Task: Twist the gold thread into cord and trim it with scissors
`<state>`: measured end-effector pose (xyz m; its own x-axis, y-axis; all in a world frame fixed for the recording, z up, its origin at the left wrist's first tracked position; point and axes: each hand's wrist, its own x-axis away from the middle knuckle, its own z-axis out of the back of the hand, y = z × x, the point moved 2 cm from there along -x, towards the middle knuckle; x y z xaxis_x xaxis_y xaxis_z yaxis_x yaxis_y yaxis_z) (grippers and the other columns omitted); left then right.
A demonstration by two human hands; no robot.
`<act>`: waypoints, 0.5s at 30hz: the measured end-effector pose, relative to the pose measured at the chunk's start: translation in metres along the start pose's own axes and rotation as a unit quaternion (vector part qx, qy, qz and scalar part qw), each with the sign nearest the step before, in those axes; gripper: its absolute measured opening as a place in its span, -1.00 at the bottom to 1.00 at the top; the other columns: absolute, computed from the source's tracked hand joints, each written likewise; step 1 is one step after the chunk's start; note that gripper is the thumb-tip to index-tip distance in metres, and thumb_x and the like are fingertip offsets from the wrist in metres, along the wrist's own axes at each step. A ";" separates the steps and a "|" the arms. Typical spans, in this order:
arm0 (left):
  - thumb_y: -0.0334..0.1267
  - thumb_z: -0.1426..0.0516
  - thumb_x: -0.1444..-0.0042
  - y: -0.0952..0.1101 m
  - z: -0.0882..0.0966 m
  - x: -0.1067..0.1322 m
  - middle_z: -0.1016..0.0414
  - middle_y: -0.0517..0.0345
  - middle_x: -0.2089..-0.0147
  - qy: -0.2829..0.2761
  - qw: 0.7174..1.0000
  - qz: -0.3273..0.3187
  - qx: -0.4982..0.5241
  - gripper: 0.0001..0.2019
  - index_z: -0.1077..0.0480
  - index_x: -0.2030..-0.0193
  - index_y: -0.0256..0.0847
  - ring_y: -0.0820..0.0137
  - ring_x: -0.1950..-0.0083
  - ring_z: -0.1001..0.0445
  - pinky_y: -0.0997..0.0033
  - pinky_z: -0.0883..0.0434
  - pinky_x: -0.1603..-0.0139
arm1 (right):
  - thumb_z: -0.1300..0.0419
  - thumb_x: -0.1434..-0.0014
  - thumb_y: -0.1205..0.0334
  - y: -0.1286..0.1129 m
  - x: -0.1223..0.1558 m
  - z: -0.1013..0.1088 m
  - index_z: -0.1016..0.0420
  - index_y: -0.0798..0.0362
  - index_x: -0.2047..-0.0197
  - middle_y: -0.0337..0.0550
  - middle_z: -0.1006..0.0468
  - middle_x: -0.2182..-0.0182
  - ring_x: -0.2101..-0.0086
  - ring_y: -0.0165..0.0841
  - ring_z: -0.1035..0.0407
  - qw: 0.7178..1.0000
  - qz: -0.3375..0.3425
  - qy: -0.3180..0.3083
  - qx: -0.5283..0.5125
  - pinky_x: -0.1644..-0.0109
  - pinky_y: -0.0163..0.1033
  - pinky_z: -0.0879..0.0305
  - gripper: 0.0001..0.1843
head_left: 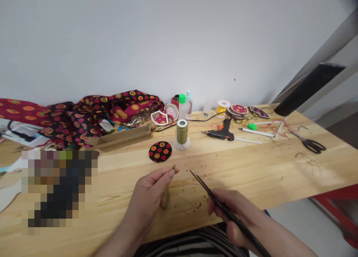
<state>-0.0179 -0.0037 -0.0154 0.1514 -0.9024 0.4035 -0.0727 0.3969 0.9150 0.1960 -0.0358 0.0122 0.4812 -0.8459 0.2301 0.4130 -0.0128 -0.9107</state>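
My left hand [152, 195] is pinched shut on a small bundle of olive thread [172, 170], its cut ends poking up past my fingertips. My right hand [235, 216] is closed around a pair of black scissors [208, 189], blades together and pointing up-left toward the thread, a short gap away. Both hands hover over the near edge of the wooden table [251, 167]. Beyond them lies a round black fabric disc with red dots [160, 151] and an upright spool of olive thread [182, 133].
A black glue gun [222, 133], a second pair of scissors [311, 143], a white pen [256, 132], yellow tape [223, 106], patterned discs [239, 110], bottles [185, 105], a cardboard box lid [120, 137] and heaped patterned cloth [84, 115] line the back. Thread scraps litter the wood.
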 end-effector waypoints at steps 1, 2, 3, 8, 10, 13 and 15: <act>-0.06 -0.27 0.14 0.000 0.001 0.000 -0.10 0.40 0.78 0.009 1.000 -0.004 0.000 -0.63 -0.56 0.26 -0.33 0.59 0.69 0.03 0.55 0.06 0.67 | -0.19 -0.04 0.13 -0.001 -0.003 -0.005 -0.39 0.08 0.25 -0.16 -0.42 0.38 0.37 -0.34 -0.25 1.000 -0.006 -0.010 0.003 0.36 -0.32 -0.22 -0.77; -0.07 -0.28 0.15 0.001 0.002 0.000 -0.12 0.39 0.77 0.017 1.000 -0.009 -0.001 -0.64 -0.57 0.28 -0.32 0.59 0.69 0.02 0.56 0.05 0.67 | -0.16 -0.07 0.15 -0.002 -0.006 -0.009 -0.38 0.08 0.29 -0.18 -0.41 0.41 0.39 -0.35 -0.23 1.000 -0.012 -0.020 0.007 0.39 -0.33 -0.19 -0.82; -0.08 -0.29 0.15 0.001 0.003 0.001 -0.13 0.39 0.76 0.025 1.000 -0.016 -0.002 -0.65 -0.57 0.29 -0.31 0.59 0.68 0.01 0.56 0.05 0.66 | -0.15 -0.09 0.17 -0.003 -0.010 -0.012 -0.37 0.08 0.32 -0.20 -0.38 0.44 0.40 -0.37 -0.21 0.999 -0.019 -0.029 0.010 0.40 -0.34 -0.16 -0.85; -0.10 -0.28 0.13 0.003 0.005 0.004 -0.13 0.37 0.73 0.038 0.998 -0.044 -0.006 -0.72 -0.59 0.32 -0.26 0.57 0.66 0.00 0.55 0.02 0.66 | -0.13 -0.13 0.17 -0.008 -0.024 -0.020 -0.30 0.07 0.38 -0.32 -0.30 0.51 0.46 -0.45 -0.12 0.997 -0.046 -0.059 0.017 0.45 -0.37 -0.05 -0.85; -0.10 -0.27 0.11 0.003 0.004 0.005 -0.12 0.37 0.74 0.027 0.999 -0.044 -0.004 -0.72 -0.59 0.29 -0.24 0.57 0.66 0.01 0.55 0.03 0.66 | -0.12 -0.16 0.15 -0.010 -0.027 -0.021 -0.29 0.07 0.38 -0.31 -0.30 0.49 0.45 -0.45 -0.12 0.997 -0.043 -0.058 0.030 0.44 -0.36 -0.04 -0.83; -0.09 -0.26 0.08 0.001 0.003 0.006 -0.11 0.38 0.73 0.005 0.999 -0.037 -0.002 -0.71 -0.59 0.26 -0.23 0.58 0.66 0.02 0.57 0.03 0.66 | -0.11 -0.17 0.06 -0.009 -0.031 -0.022 -0.28 0.09 0.40 -0.30 -0.28 0.48 0.45 -0.44 -0.11 0.996 -0.038 -0.064 0.042 0.43 -0.35 -0.03 -0.74; -0.11 -0.26 0.08 0.000 0.003 0.005 -0.12 0.37 0.73 -0.005 0.999 -0.038 0.000 -0.73 -0.60 0.28 -0.21 0.57 0.66 0.01 0.57 0.00 0.66 | -0.10 -0.17 -0.02 -0.008 -0.033 -0.024 -0.27 0.09 0.41 -0.30 -0.25 0.50 0.46 -0.45 -0.08 0.996 -0.038 -0.064 0.043 0.44 -0.35 -0.01 -0.67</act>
<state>-0.0204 -0.0088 -0.0130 0.1460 -0.9314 0.3335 -0.0613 0.3279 0.9427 0.1583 -0.0201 0.0039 0.5387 -0.7688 0.3447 0.5145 -0.0239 -0.8572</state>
